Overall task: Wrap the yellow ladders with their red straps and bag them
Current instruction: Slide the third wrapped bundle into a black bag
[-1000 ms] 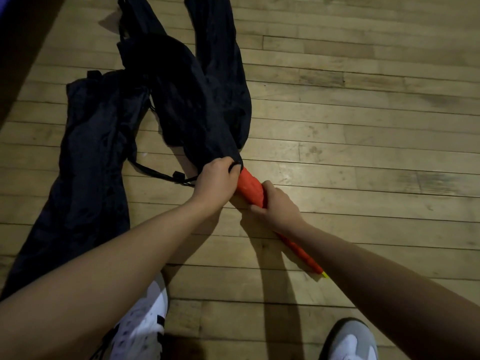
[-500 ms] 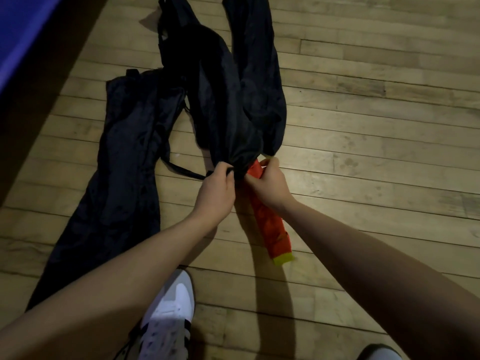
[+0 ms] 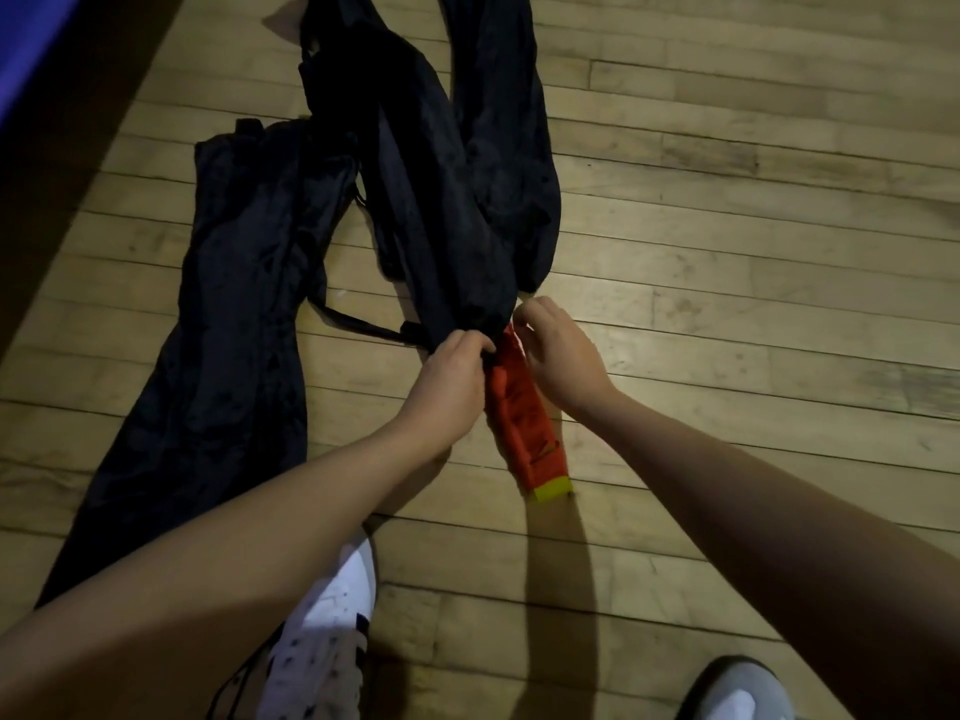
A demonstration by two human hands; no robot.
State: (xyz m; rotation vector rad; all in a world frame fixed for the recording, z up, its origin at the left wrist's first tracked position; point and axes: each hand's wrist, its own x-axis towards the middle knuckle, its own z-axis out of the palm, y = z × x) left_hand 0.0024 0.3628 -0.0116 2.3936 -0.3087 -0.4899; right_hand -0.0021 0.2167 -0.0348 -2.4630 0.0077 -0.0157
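Left hand point(image 3: 457, 374) gripping black bag point(image 3: 441, 200) mouth, right hand point(image 3: 558, 356) pinching opposite rim, easing bag over strapped ladder point(image 3: 524, 423) pointing toward five o'clock.

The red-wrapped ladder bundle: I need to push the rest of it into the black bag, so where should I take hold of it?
Probably grip the red-wrapped ladder bundle at its free lower end, just above the yellow tip, coming from the right. Its top already sits in the black bag mouth, where the left hand grips the rim and the right hand pinches near the opening, so only the lower stretch is bare.
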